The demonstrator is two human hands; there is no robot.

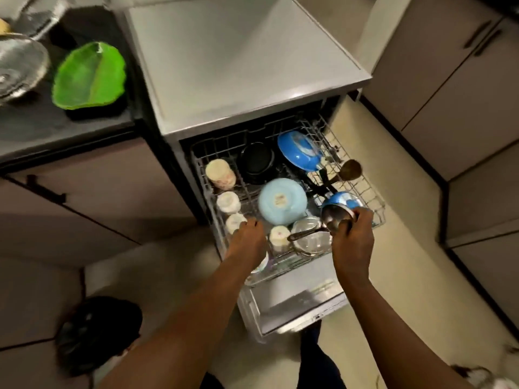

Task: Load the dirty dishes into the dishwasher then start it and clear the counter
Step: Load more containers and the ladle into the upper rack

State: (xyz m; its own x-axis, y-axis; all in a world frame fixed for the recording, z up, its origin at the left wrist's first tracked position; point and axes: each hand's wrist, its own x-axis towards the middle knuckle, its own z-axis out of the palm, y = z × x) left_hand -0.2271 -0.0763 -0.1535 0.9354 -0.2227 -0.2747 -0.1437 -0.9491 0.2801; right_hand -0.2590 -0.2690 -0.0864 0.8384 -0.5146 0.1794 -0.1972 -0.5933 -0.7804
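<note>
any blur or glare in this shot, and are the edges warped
Head view: motion blur smears both hands, left hand and right hand, and the rack; soft glare on the dishwasher top; wide-angle bending bows the cabinets at the edges; dim, warm light.

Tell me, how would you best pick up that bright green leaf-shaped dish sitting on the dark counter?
Take the green dish by its raised rim on the near right edge, coming from above and from the dishwasher side. It lies open side up on the counter, so the rim probably offers a lip to pinch. A metal bowl crowds its left side.
</note>
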